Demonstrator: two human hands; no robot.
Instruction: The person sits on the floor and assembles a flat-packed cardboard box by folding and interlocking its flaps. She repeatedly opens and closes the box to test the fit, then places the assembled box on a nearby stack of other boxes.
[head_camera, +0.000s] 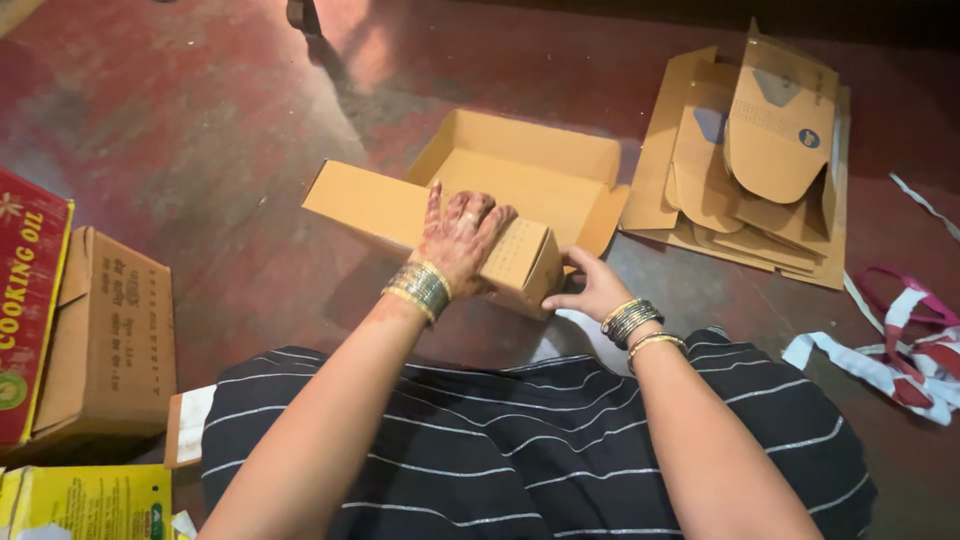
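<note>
The red floor (200, 150) carries everything here. A stack of flat cardboard blanks (745, 160) lies at the upper right, a closed brown carton (110, 335) at the left. In the middle sits the half-folded cardboard box (500, 195), tray open, lid flap folded toward the person. The left forearm reaches forward; the left hand (458, 238) lies palm down, fingers spread, pressing the flap's top. The right hand (592, 288) curls around the flap's near end, thumb beneath. Bangles (420, 288) ring both wrists.
</note>
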